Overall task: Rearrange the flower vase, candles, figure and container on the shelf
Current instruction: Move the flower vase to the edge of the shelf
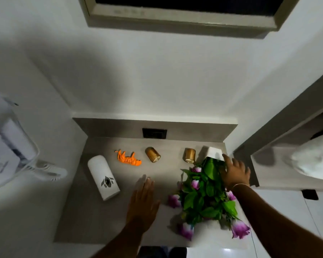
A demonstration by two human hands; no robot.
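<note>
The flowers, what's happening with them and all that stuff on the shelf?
A person's right hand is at the white flower vase in the shelf's back right corner, among the leaves. The left hand hovers flat and open over the middle. Two gold candles, an orange tiger figure and a white container stand in a row to the left.

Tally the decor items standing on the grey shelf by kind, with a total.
Gold cylindrical candles: 2
Orange tiger figure: 1
White rounded container with dark emblem: 1
White vase of purple flowers and green leaves: 1
Total: 5
</note>
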